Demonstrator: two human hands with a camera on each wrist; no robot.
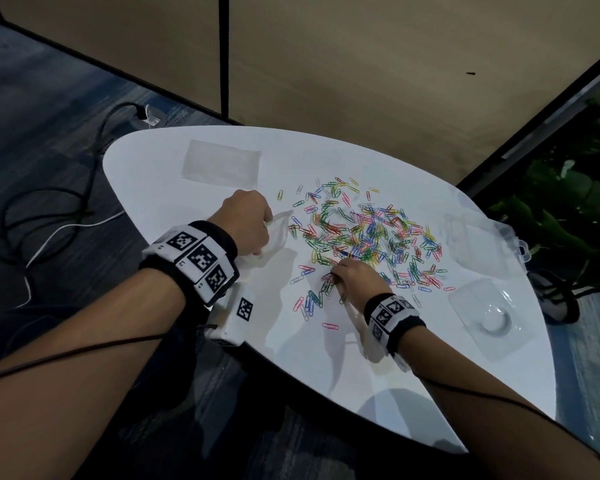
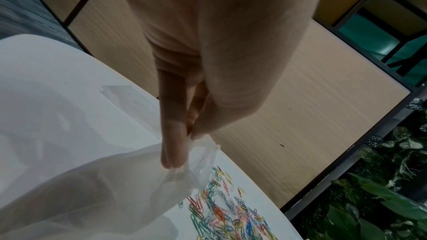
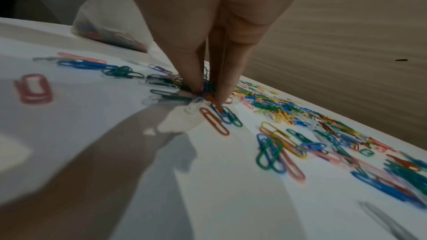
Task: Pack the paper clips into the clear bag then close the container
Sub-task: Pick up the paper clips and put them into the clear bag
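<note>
pinching the rim of the clear bag between thumb and fingers, the left hand holds it beside the paper clips scattered on the white table, while the right hand pinches a few clips at the near edge.

The paper clips are red, blue, green, yellow and pink on the white table. At nine o'clock of them, the bag is clear. Both wristbands carry black-and-white square codes.
</note>
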